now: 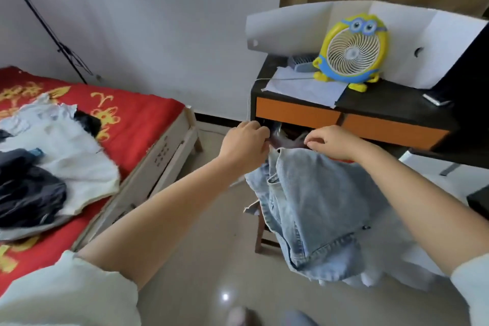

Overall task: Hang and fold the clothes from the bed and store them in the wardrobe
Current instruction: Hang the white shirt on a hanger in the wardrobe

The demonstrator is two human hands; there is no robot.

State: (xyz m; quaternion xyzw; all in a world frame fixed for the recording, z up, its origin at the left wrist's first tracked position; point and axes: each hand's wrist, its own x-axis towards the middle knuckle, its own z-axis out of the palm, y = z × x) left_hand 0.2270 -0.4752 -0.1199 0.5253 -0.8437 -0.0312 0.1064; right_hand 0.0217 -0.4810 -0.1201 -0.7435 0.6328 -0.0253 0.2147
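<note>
A light blue denim garment (pixel 315 209) hangs in front of me over the floor, held up at its top edge. My left hand (pixel 244 144) grips the top left of the denim, fingers curled round the fabric and something dark that I cannot make out. My right hand (pixel 334 141) pinches the top right edge. On the bed (pixel 143 119) with the red patterned cover at the left lie a white garment (pixel 66 145) and a dark garment (pixel 29 193) in a loose pile.
A black desk (pixel 375 106) with orange drawer fronts stands just behind my hands. On it sit a yellow cartoon fan (pixel 353 51), papers and white cardboard. A wooden stool (pixel 260 230) stands behind the denim. Pale tiled floor lies below.
</note>
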